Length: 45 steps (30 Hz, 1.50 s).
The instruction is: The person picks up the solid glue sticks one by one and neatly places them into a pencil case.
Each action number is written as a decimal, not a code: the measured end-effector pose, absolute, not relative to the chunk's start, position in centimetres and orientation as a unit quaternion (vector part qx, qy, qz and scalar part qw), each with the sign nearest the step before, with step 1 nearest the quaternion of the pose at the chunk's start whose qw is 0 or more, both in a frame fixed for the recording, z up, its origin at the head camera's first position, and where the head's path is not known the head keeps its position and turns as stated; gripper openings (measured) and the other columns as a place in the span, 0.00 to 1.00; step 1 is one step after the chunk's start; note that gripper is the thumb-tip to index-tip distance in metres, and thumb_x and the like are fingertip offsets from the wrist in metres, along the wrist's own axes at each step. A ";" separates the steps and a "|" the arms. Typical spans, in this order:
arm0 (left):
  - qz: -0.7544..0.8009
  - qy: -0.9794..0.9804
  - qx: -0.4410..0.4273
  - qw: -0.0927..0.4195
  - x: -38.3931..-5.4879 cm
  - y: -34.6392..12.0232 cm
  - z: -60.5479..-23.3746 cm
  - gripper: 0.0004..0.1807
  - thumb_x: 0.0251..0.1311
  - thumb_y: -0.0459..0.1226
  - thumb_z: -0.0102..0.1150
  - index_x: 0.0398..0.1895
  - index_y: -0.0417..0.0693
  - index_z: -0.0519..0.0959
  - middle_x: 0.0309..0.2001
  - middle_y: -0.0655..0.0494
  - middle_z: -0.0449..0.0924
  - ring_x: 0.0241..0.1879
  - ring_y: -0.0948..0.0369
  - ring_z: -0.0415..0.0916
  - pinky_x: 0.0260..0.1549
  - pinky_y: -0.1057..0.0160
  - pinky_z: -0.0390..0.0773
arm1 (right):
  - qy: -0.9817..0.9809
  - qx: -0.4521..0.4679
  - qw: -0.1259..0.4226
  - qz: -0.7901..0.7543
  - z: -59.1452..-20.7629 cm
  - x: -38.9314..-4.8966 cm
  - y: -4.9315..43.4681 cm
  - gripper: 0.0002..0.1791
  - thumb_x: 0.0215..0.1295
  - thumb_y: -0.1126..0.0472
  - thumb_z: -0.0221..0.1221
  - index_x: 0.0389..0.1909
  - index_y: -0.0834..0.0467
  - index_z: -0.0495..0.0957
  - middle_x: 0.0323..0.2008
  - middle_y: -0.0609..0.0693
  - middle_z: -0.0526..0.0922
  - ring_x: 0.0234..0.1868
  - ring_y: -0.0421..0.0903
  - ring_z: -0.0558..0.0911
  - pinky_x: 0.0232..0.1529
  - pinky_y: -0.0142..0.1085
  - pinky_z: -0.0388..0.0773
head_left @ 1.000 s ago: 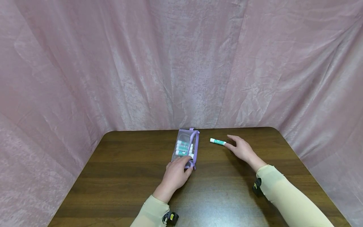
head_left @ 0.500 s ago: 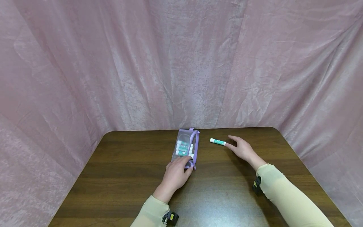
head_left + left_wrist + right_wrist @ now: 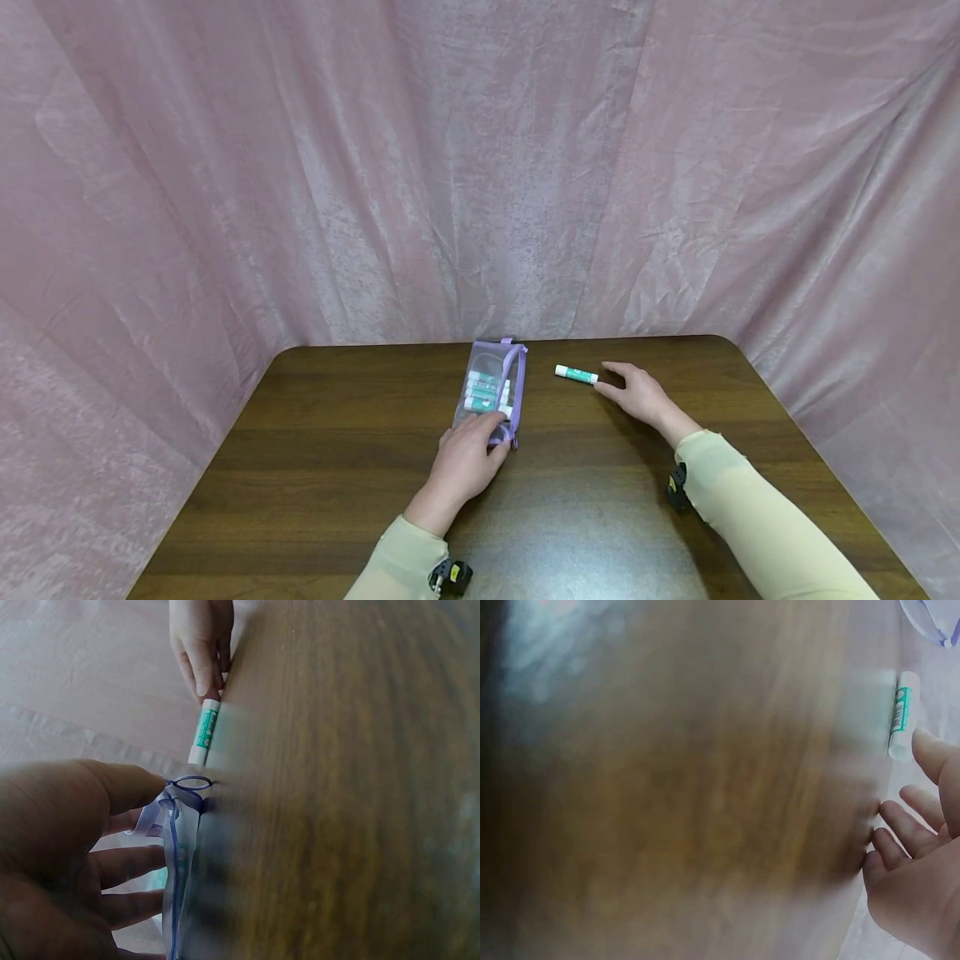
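Note:
In the head view, a mesh pouch (image 3: 486, 364) with purple zip trim lies on the table, with several green-and-white glue sticks (image 3: 480, 405) inside. My left hand (image 3: 463, 467) holds its near end, fingers over the mesh and thumb at the zip corner. The left wrist view shows that thumb right at the purple zip ring (image 3: 192, 783). Right of the pouch lies a single glue stick (image 3: 577, 375), white cap to the left. My right hand (image 3: 637, 395) is spread beside its right end, thumb tip at that end; in the right wrist view the fingertips (image 3: 889, 810) rest low by the table.
The brown wooden table (image 3: 322, 467) has rounded far corners, and a pink curtain (image 3: 480, 167) hangs right behind its far edge. Black wrist cameras sit on both pale sleeves (image 3: 757, 508).
My right hand has shifted very slightly, its index finger a little lower beside the glue stick. The left hand, the pouch and the loose glue stick stay where they were.

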<state>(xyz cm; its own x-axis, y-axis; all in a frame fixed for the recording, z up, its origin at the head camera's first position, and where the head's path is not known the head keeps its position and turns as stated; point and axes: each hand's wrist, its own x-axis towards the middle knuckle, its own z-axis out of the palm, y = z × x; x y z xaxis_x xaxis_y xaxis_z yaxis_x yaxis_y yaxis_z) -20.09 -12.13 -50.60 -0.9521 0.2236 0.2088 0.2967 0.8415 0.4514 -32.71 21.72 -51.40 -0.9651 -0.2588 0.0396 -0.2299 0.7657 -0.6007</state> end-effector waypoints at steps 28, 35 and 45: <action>-0.250 -0.956 -0.139 0.071 -20.0 -12.1 -50.5 0.22 0.76 0.43 0.70 0.69 0.51 0.83 0.66 0.48 0.85 0.68 0.45 0.80 0.62 0.27 0.74 | 0.935 -0.160 -0.027 -0.317 -52.0 -32.9 22.0 0.24 0.79 0.51 0.68 0.62 0.66 0.85 0.69 0.70 0.79 0.69 0.75 0.73 0.69 0.67 0.69; -0.248 -0.956 -0.139 0.074 -20.0 -12.2 -50.6 0.22 0.76 0.43 0.70 0.69 0.51 0.83 0.66 0.48 0.85 0.68 0.45 0.80 0.61 0.27 0.74 | 0.935 -0.157 -0.035 -0.316 -51.8 -32.8 22.0 0.19 0.79 0.52 0.67 0.59 0.63 0.87 0.68 0.69 0.80 0.68 0.73 0.74 0.69 0.66 0.69; -0.248 -0.955 -0.143 0.080 -20.0 -12.2 -50.6 0.21 0.76 0.43 0.70 0.68 0.51 0.84 0.65 0.48 0.86 0.66 0.46 0.81 0.61 0.27 0.75 | 0.941 -0.135 -0.024 -0.308 -51.4 -32.9 21.4 0.16 0.79 0.57 0.68 0.58 0.64 0.87 0.68 0.69 0.80 0.70 0.72 0.74 0.71 0.66 0.68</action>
